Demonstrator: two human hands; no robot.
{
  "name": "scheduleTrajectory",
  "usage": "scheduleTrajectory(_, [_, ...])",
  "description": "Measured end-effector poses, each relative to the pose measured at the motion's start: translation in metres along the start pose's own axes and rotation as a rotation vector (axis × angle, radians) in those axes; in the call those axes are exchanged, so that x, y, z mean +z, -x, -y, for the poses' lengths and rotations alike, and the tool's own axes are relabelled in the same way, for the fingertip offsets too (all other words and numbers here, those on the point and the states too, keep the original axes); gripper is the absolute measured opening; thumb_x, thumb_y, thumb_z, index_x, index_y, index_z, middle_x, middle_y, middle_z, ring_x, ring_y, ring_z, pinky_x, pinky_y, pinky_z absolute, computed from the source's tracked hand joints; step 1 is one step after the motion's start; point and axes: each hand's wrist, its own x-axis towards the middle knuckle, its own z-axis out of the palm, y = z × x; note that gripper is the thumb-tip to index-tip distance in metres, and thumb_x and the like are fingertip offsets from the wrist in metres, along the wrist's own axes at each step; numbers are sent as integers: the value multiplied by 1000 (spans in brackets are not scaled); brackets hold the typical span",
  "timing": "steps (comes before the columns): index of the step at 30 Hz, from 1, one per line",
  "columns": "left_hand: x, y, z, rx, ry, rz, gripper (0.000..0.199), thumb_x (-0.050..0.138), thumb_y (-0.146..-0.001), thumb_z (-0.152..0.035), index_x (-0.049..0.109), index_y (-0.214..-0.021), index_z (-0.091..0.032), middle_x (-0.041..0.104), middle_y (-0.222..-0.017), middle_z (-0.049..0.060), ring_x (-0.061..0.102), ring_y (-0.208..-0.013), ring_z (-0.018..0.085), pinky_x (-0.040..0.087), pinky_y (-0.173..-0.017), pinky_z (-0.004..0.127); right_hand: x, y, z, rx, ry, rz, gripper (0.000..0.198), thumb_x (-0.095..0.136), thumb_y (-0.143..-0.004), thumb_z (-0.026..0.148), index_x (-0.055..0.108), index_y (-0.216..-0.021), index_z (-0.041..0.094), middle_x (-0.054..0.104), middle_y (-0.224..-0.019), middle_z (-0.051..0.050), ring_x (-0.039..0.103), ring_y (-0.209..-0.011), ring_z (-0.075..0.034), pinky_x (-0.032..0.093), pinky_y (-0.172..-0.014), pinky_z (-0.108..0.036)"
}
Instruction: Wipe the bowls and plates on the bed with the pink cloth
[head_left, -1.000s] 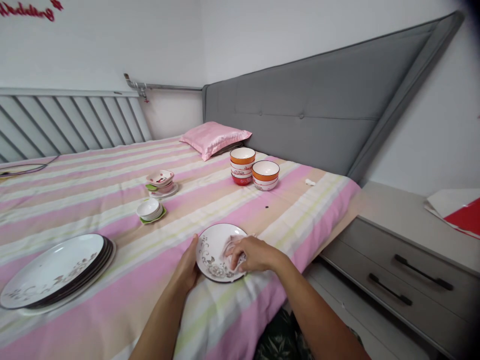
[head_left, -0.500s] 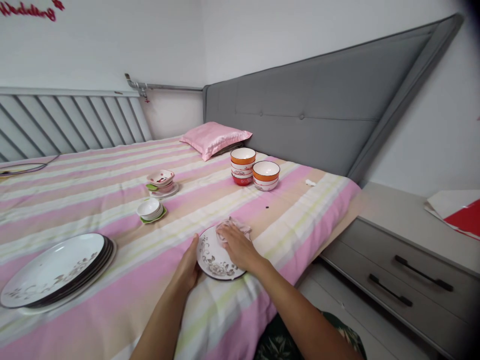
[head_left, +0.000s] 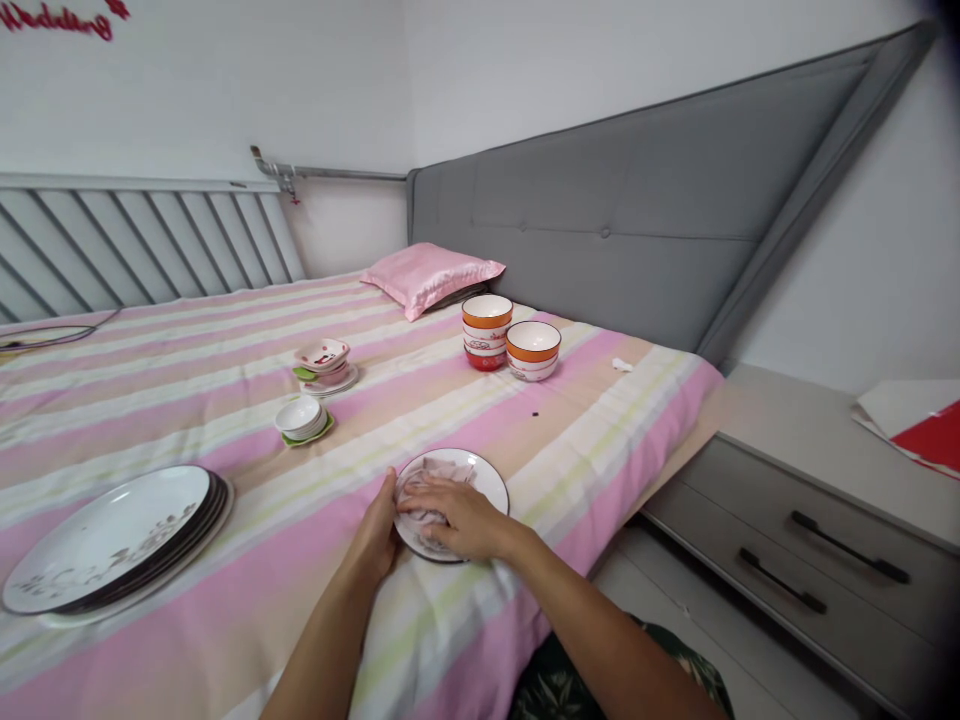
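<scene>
A round white plate [head_left: 489,487] with a dark rim rests on the striped bedsheet near the bed's edge. My left hand [head_left: 380,525] grips its left rim, thumb up along the edge and the other fingers mostly hidden. Over the plate, my right hand [head_left: 461,518] presses a crumpled pale pink cloth [head_left: 439,470] against the left part of its surface. The cloth and hand hide much of the plate's face.
Left of my arms lies a stack of oval plates [head_left: 120,540]. Beyond are small white dishes [head_left: 298,415], pink dishes [head_left: 322,355], stacked bowls [head_left: 486,330] and more bowls [head_left: 533,350]. A pink pillow [head_left: 431,275] lies by the headboard [head_left: 600,200]; a nightstand [head_left: 787,540] stands right.
My right hand has slid the cloth leftward across the plate, from its upper right edge to the left part. My left hand stays at the rim.
</scene>
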Motion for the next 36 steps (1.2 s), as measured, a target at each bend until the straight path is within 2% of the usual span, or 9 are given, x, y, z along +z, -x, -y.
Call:
scheduleTrajectory(7, [1, 2, -2, 65, 44, 2, 50, 42, -88, -48, 60, -114, -9, 71, -100, 15, 68, -89, 26, 52, -82, 38, -6, 5, 4, 144, -437, -194, 43, 54, -67, 8, 69, -103, 26, 67, -110, 1, 59, -105, -19, 44, -93, -31])
scheduleTrajectory(13, [1, 3, -3, 185, 27, -49, 47, 47, -85, -47, 61, -113, -12, 71, -98, 15, 68, -87, 26, 51, -80, 38, -25, 4, -8, 303, -1143, -658, 40, 69, -65, 25, 60, -104, 24, 66, -93, 1, 60, -78, -13, 46, -67, -22])
scheduleTrajectory(16, [-8, 2, -4, 362, -264, -198, 48, 53, -80, -52, 63, -107, -14, 71, -100, 14, 66, -93, 28, 49, -81, 39, -35, 6, -12, 297, -1360, -755, 43, 73, -64, 26, 58, -104, 25, 63, -93, 2, 57, -75, -10, 45, -63, -19])
scheduleTrajectory(19, [-18, 5, -10, 660, -714, -444, 47, 54, -77, -55, 66, -100, -17, 68, -106, 14, 59, -104, 31, 44, -89, 42, -40, 8, -11, 278, -1457, -764, 42, 75, -63, 23, 59, -101, 25, 63, -90, 3, 56, -72, -9, 44, -62, -18])
scheduleTrajectory(21, [-20, 8, -14, 780, -851, -501, 47, 53, -77, -55, 65, -103, -18, 66, -112, 13, 57, -107, 31, 43, -90, 43, -39, 8, -8, 267, -1491, -744, 40, 75, -63, 23, 60, -100, 25, 63, -89, 3, 56, -71, -10, 44, -62, -19])
scheduleTrajectory(23, [-16, 12, -15, 856, -873, -455, 44, 55, -76, -52, 65, -104, -19, 65, -113, 12, 57, -106, 29, 43, -90, 42, -36, 6, -4, 253, -1521, -709, 38, 74, -65, 24, 60, -100, 25, 62, -89, 3, 56, -71, -10, 45, -63, -20])
scheduleTrajectory(26, [-3, 14, -8, 898, -807, -242, 46, 61, -75, -47, 61, -111, -19, 65, -112, 11, 59, -104, 25, 44, -91, 40, -30, 4, 3, 232, -1541, -628, 37, 74, -67, 23, 60, -101, 26, 62, -91, 4, 57, -73, -9, 45, -63, -19])
scheduleTrajectory(31, [6, 7, 3, 762, -542, 41, 82, 68, -70, -38, 30, -141, -21, 48, -135, 16, 63, -93, 22, 52, -74, 34, -20, 1, 8, 214, -1495, -487, 31, 76, -66, 23, 61, -93, 22, 62, -85, 3, 54, -67, -8, 41, -57, -18])
scheduleTrajectory(36, [-2, 7, -2, 776, -453, 46, 52, 73, -65, -35, 62, -112, -15, 69, -102, 9, 63, -89, 23, 50, -78, 33, -19, -1, 8, 250, -1394, -536, 33, 82, -58, 26, 62, -84, 19, 61, -76, 3, 54, -66, -8, 42, -61, -19])
